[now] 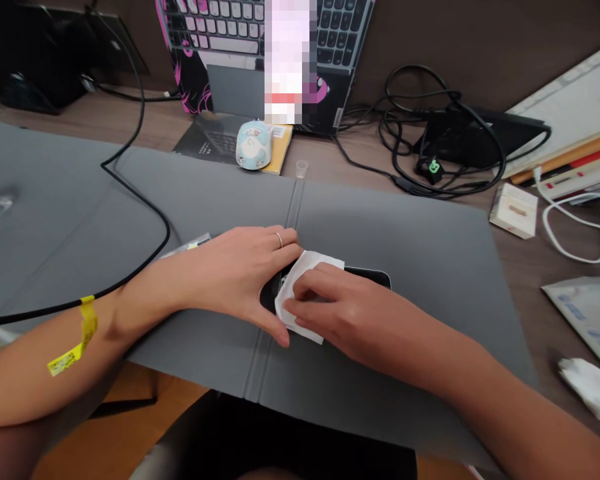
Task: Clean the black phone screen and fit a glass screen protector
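A dark phone (373,274) lies flat on the grey desk mat, much of it hidden by my hands and a white wipe. Spanning its left end, my left hand (253,270) holds it with the thumb at the near side and the fingers at the far side. A ring is on one finger. My right hand (337,300) presses the white wipe (310,327) onto the phone's upper face, its fingers bent and pinched together on it. Part of a clear plastic packet (193,244) shows behind my left wrist.
A laptop (235,80) stands at the back, with a light blue mouse (254,145) and a small clear cup (301,169) before it. Black cables (405,180) tangle at right, near a small white box (514,210). A black cable (153,210) crosses the mat (430,233). Crumpled tissue (593,387) lies far right.
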Demonstrator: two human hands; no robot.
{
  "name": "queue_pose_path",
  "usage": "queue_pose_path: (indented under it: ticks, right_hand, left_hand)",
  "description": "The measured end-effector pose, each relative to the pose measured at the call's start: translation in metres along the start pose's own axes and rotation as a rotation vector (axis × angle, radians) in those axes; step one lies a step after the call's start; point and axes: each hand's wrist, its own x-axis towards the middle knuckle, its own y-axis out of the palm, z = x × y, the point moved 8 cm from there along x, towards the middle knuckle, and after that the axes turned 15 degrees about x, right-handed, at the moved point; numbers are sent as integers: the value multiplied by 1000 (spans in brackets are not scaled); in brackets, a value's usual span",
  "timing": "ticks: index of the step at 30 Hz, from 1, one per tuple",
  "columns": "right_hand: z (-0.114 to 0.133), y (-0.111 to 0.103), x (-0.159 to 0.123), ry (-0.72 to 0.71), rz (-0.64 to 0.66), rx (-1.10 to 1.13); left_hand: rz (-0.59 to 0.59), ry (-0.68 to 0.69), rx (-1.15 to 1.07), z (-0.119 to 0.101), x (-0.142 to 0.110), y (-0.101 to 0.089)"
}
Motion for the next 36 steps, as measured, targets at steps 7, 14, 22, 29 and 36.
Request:
queue_pose_path:
  ticks: [7,14,22,29,36]
  right_hand:
    - [-9,-13,-8,111,123,100]
    - [-4,-6,-5,111,112,79]
    - [2,-6,-7,85,169,50]
    - [4,0,1,63,74,20]
    - [3,0,-4,93,142,22]
  left_hand:
    - [-38,18,5,2,-2,0]
    - [-69,57,-21,2,-1,4]
    - [-88,64,-72,1,-1,-2]
    - [-80,60,-85,2,0,1]
    - [-93,68,-38,1,-1,3]
